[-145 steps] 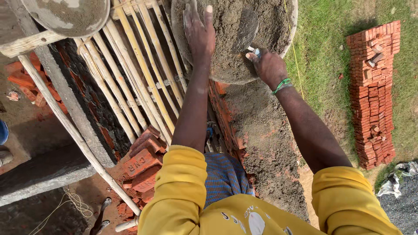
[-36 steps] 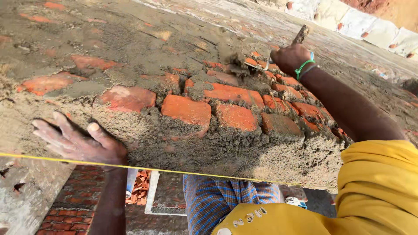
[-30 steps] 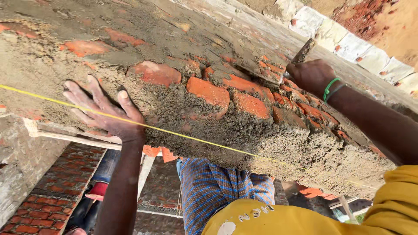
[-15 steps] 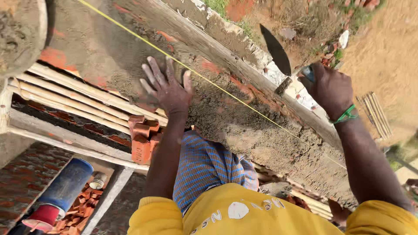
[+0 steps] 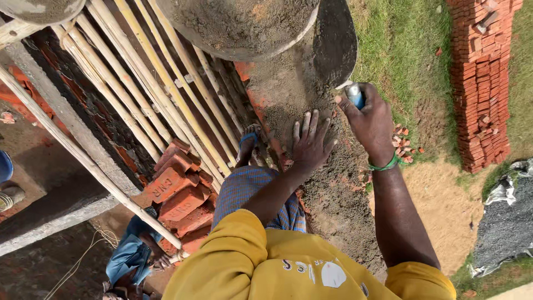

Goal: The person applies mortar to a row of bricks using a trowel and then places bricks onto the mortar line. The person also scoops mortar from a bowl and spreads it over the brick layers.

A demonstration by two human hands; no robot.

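Observation:
I look straight down along a brick wall topped with wet grey mortar (image 5: 311,166). My left hand (image 5: 311,141) lies flat on that mortar with its fingers spread. My right hand (image 5: 369,119) grips the blue handle of a trowel (image 5: 333,41), whose dark blade points away from me, beside a round pan of mortar (image 5: 244,25). A green band circles my right wrist. My yellow sleeves fill the bottom of the view.
Bamboo scaffold poles (image 5: 150,89) run on the left, with loose red bricks (image 5: 180,189) stacked on them. Another person (image 5: 133,258) is below. A tall brick stack (image 5: 480,83) stands on the grass at right, beside a grey gravel heap (image 5: 508,222).
The view swung from the wall face and yellow string line down to the wall top. My left hand went from the string line to the mortar. The trowel stayed in my right hand.

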